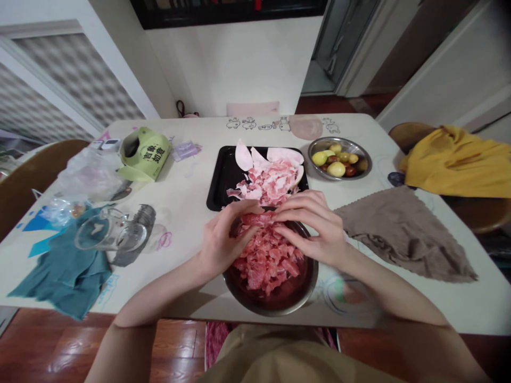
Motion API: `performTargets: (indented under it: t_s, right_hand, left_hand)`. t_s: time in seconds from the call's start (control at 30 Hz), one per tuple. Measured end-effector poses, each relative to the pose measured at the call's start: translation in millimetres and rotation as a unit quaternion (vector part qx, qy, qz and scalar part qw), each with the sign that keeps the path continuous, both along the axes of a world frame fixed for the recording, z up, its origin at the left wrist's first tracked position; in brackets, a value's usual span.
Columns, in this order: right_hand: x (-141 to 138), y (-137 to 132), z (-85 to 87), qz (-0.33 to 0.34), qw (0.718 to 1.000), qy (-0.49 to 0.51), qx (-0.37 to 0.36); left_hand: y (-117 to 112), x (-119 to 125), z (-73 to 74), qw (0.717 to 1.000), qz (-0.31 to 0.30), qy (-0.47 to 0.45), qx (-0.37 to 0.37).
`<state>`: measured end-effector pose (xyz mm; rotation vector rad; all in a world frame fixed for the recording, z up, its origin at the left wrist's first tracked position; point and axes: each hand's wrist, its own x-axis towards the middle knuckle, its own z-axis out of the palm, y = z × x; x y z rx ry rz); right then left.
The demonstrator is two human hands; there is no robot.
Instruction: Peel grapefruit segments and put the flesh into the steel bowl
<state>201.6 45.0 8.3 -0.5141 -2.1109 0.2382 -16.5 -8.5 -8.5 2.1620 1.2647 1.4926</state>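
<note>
Over the near edge of the table stands a steel bowl heaped with loose red pomelo pulp. Above its far side, my left hand and my right hand pinch a piece of red pomelo flesh between thumbs and fingers, one hand at each end. Just beyond my fingers lies a black tray. It carries thick white-pink pomelo rind and a pile of thin pale membrane scraps.
A steel bowl of small yellow and reddish fruit stands back right. A brown cloth lies to the right. On the left are a glass pitcher, a teal cloth, a green paper carton and clear plastic bags.
</note>
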Motion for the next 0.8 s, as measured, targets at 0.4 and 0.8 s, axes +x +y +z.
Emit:
performTargets:
  t_s: [0.4, 0.8]
  right_hand:
    - [-3.5, -17.9, -1.8, -0.055, 0.997, -0.009, 0.058]
    - [-9.1, -17.0, -9.0, -0.132, 0.974, -0.063, 0.172]
  left_hand:
    - [-2.0, 5.3, -5.6, 0.983, -0.041, 0.071, 0.162]
    - [-2.6, 0.8, -5.1, 0.982, -0.011, 0.071, 0.176]
